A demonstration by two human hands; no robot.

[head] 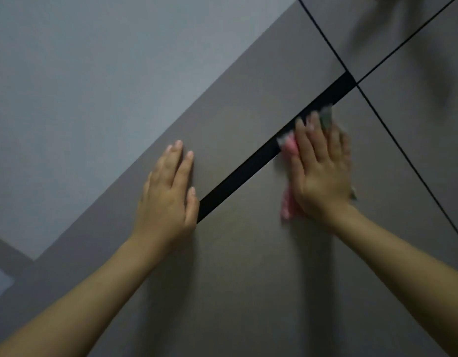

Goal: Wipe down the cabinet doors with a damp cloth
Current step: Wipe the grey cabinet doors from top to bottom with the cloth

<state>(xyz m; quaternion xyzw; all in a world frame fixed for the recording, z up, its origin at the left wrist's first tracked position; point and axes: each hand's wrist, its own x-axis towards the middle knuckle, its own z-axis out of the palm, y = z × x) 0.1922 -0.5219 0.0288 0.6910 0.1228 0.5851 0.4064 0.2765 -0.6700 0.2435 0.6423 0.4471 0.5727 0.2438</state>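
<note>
In the head view, which is tilted, the right hand [323, 168] lies flat with straight fingers on a pink cloth [289, 148]; it presses the cloth against the grey cabinet door [248, 266], near the upper edge of this door; pink shows beside the fingers toward the left and below the palm, and a grey part of the cloth comes out past the fingertips [314, 118]; the picture is blurred there, so the folds of the cloth I cannot tell; the fingertips and the grey end of the cloth reach the black gap [238, 176] that runs as a long diagonal band between this door and the door above it [235, 99]; the long axis of this band goes from lower left to upper right, and the cloth sits just at its lower side, toward its upper right end; the left hand [168, 191] is also flat, fingers straight and together, holding nothing; it rests on the cabinet at the lower left end of the same band, well apart from the cloth; I judge that it only steadies the body; the right hand is the one on the cloth, so a next stroke would probably follow the edge along the band, or go down over the door; thin dark seams [393, 140] separate more doors at the right, and a paler wall [94, 73] fills the upper left.
</note>
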